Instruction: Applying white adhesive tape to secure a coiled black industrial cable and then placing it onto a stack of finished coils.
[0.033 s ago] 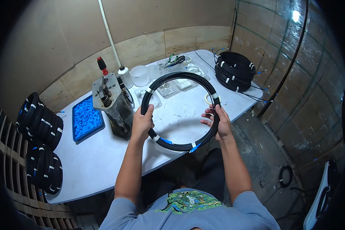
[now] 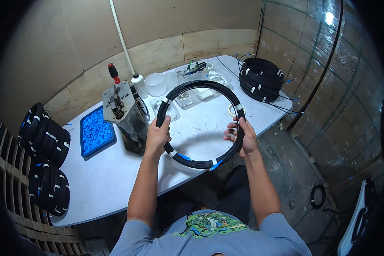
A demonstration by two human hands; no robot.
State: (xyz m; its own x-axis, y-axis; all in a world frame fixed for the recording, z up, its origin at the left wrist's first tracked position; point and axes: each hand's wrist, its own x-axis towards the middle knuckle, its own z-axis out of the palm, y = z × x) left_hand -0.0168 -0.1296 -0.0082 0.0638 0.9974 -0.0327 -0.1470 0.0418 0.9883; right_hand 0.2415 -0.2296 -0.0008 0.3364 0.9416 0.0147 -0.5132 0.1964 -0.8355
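Note:
A coil of black cable (image 2: 195,85) is held up in front of me, tilted above the near edge of the table. White tape bands bind it at several spots, and two blue connectors (image 2: 216,165) lie along its lower edge. My left hand (image 2: 158,133) is closed round the coil's left side, thumb on top. At the right side, my right hand (image 2: 246,135) grips the coil between thumb and palm; its other fingers reach into the ring, partly bent and a little blurred. Through the ring show the white tabletop and part of a tape roll (image 2: 232,110).
On the white table (image 2: 106,183) stand a metal hand press (image 2: 128,115), a blue tray of small blue parts (image 2: 98,133), a bottle (image 2: 139,85), tubs and small-parts boxes. Stacked black coils (image 2: 261,81) stand back right; more coils (image 2: 49,187) are at the left edge.
The fingers of my right hand have moved slightly, and the coil's lower edge has shifted a touch to the left. Both hands keep their hold.

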